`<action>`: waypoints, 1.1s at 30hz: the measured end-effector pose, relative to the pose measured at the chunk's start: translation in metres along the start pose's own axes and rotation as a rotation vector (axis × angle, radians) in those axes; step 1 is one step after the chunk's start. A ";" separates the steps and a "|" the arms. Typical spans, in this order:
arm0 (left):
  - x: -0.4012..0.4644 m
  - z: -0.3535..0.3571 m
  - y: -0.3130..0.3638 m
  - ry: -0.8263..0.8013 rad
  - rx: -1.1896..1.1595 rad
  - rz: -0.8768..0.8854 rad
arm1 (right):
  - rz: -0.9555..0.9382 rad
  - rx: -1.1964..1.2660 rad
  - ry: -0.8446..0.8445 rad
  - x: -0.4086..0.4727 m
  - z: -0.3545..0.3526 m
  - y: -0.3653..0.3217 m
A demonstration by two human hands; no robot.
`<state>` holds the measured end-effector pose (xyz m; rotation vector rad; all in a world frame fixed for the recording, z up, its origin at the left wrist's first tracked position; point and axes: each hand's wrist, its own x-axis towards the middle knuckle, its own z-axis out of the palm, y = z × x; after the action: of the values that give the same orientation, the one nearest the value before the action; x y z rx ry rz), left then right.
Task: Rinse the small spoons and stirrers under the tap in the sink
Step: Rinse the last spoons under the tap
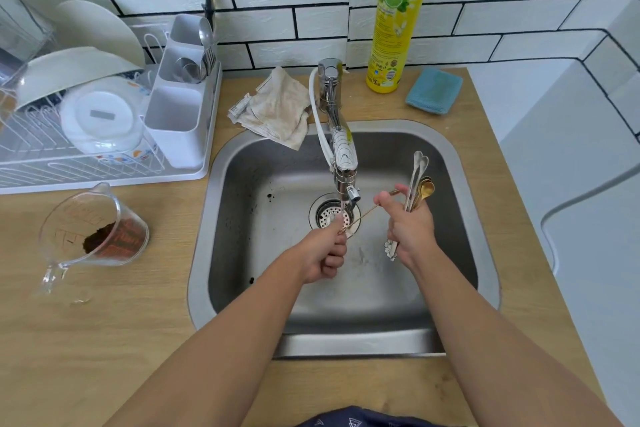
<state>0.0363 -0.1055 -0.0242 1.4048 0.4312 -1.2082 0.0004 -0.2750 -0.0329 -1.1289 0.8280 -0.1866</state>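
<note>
Over the steel sink [460,204], water runs from the chrome tap [341,152] onto the drain strainer [329,215]. My left hand [323,253] pinches one end of a thin gold stirrer [367,212] right under the stream. My right hand [410,229] grips a bundle of small silver and gold spoons [419,180], their bowls pointing up and away, and its thumb and forefinger also pinch the stirrer's other end. White handle ends stick out below the right hand.
A dish rack [104,135] with plates, bowls and a cutlery holder stands at the left. A tipped glass measuring jug [93,225] with brown grounds lies on the wooden counter. A crumpled cloth [277,107], yellow detergent bottle [394,28] and blue sponge [434,90] sit behind the sink.
</note>
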 end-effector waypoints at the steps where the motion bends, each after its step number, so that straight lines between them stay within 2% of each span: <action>1: -0.001 -0.002 0.000 -0.006 0.037 0.038 | -0.010 -0.029 0.013 0.000 0.001 0.001; 6: -0.002 0.001 -0.009 0.143 0.307 0.495 | -0.013 -0.012 0.106 0.000 0.009 0.007; 8: -0.003 0.004 -0.009 0.210 0.317 0.556 | 0.035 0.026 0.072 -0.002 0.013 0.007; 9: -0.005 0.004 -0.008 0.200 0.329 0.531 | 0.054 0.041 0.048 -0.003 0.014 0.008; 11: -0.009 0.000 -0.008 0.079 0.392 0.417 | 0.067 0.022 -0.008 -0.006 0.019 0.010; 14: -0.022 -0.022 -0.014 -0.151 0.624 0.334 | 0.057 -0.183 -0.164 -0.013 0.027 0.019; 16: -0.031 -0.037 -0.019 -0.251 0.685 0.320 | 0.048 -0.321 -0.290 -0.020 0.032 0.026; 18: -0.038 -0.046 -0.022 -0.277 0.689 0.280 | 0.041 -0.372 -0.332 -0.023 0.037 0.032; 21: -0.041 -0.054 -0.026 -0.222 0.732 0.271 | 0.038 -0.344 -0.326 -0.023 0.039 0.040; 26: -0.037 -0.055 -0.033 -0.159 0.621 0.281 | -0.008 -0.350 -0.252 -0.019 0.029 0.042; 30: -0.036 -0.055 -0.030 -0.249 0.381 0.232 | -0.044 -0.360 -0.193 -0.018 0.021 0.037; 33: -0.036 -0.058 -0.026 -0.291 0.238 0.189 | -0.038 -0.328 -0.256 -0.021 0.020 0.035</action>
<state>0.0242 -0.0338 -0.0190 1.4047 -0.0484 -1.3130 -0.0102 -0.2335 -0.0491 -1.4427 0.6212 0.0654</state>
